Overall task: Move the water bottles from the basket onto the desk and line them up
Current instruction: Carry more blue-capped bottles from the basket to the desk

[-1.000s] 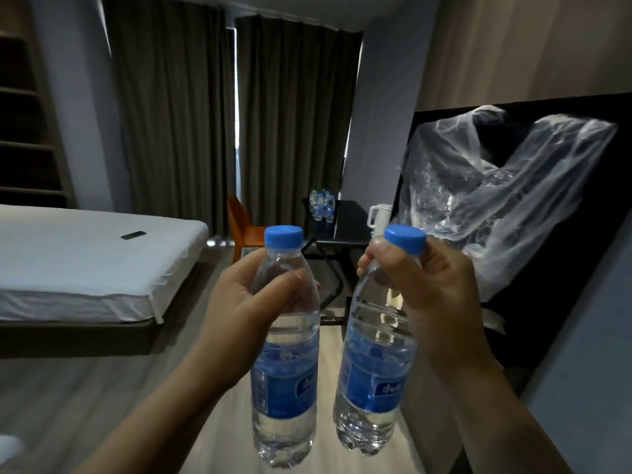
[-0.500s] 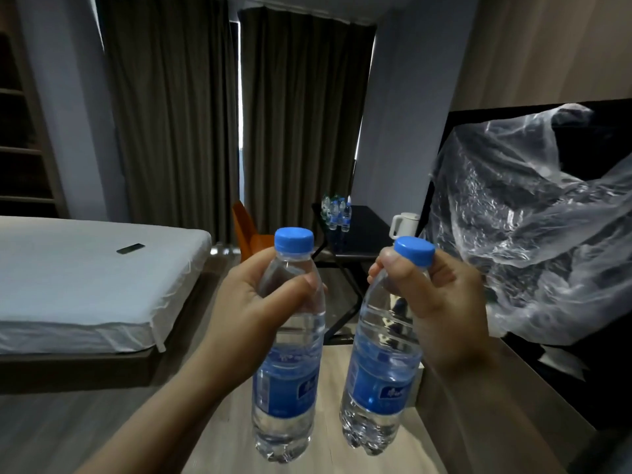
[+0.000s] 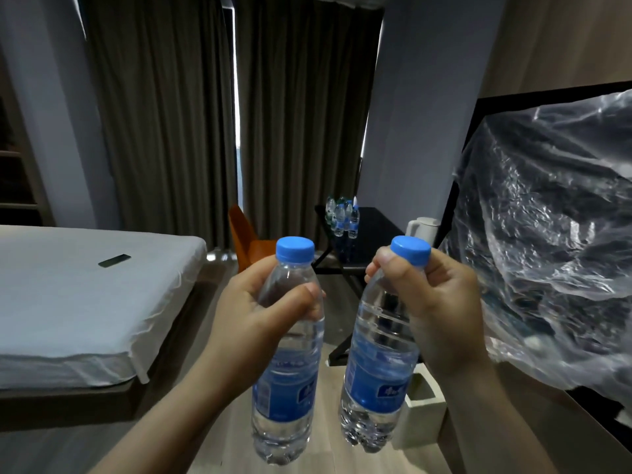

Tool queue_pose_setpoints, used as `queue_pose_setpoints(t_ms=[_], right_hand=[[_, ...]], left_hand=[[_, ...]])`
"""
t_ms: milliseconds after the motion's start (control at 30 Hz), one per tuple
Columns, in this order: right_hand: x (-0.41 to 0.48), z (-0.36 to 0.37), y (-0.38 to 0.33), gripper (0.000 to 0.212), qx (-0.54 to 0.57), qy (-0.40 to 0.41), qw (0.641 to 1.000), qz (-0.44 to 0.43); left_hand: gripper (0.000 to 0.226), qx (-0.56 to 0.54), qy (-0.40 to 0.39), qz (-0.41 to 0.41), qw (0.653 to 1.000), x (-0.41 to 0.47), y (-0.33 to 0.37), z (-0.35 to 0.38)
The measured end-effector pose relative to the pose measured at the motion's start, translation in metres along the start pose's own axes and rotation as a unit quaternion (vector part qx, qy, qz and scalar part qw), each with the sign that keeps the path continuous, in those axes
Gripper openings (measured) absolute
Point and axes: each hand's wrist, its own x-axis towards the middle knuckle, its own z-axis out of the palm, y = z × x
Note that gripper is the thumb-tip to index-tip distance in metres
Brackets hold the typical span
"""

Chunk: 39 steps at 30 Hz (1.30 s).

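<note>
The left hand grips the left water bottle at its shoulder and the right hand grips the right water bottle under its cap, both upright in mid-air, well apart from the black surface holding clustered bottles. They are best carried upright and set base-flat in line there. The white writing on the blue labels is too blurred to read.
</note>
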Motion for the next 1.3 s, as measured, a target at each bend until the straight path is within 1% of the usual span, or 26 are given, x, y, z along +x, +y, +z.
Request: queue_pose_setpoints(t_ms=[267,400,433,533,567,700,800,933,1133,1233,1300], right_hand=[[0.107,0.002,0.082,0.035,0.015,-0.012,1.000,-0.011],[0.146,0.006,0.119,0.034,0.013,-0.008,1.000,0.002],[0.155,0.008,0.128,0.034,0.010,-0.008,1.000,0.008],[0.182,0.014,0.157,0.036,-0.003,-0.003,1.000,0.022],[0.191,0.017,0.167,0.038,-0.008,0.002,1.000,0.024],[0.230,0.034,0.205,0.038,-0.036,0.021,0.999,0.025],[0.262,0.055,0.233,0.035,-0.052,0.032,0.998,0.027],[0.308,0.085,0.270,0.044,-0.075,0.059,0.995,0.037],[0.365,0.124,0.322,0.051,-0.103,0.087,0.990,0.046],[0.391,0.137,0.346,0.047,-0.107,0.088,0.989,0.057],[0.408,0.143,0.364,0.046,-0.109,0.093,0.987,0.068]], left_hand=[[0.032,-0.011,0.025,-0.012,1.000,0.108,-0.059,0.022],[0.016,-0.030,0.030,-0.030,0.999,0.152,-0.094,0.029],[0.018,-0.029,0.029,-0.033,0.999,0.163,-0.103,0.030],[0.033,-0.031,0.027,-0.034,0.999,0.196,-0.131,0.031],[0.034,-0.032,0.025,-0.032,0.999,0.207,-0.140,0.030],[0.033,-0.044,0.018,-0.022,0.999,0.257,-0.180,0.021],[0.040,-0.043,0.011,-0.021,0.999,0.299,-0.211,0.008],[0.043,-0.041,0.000,-0.027,0.999,0.359,-0.247,-0.012],[0.044,-0.025,-0.010,-0.036,0.999,0.429,-0.299,-0.030],[0.044,-0.026,-0.013,-0.047,0.998,0.457,-0.323,-0.034],[0.039,-0.031,-0.008,-0.055,0.998,0.476,-0.340,-0.034]])
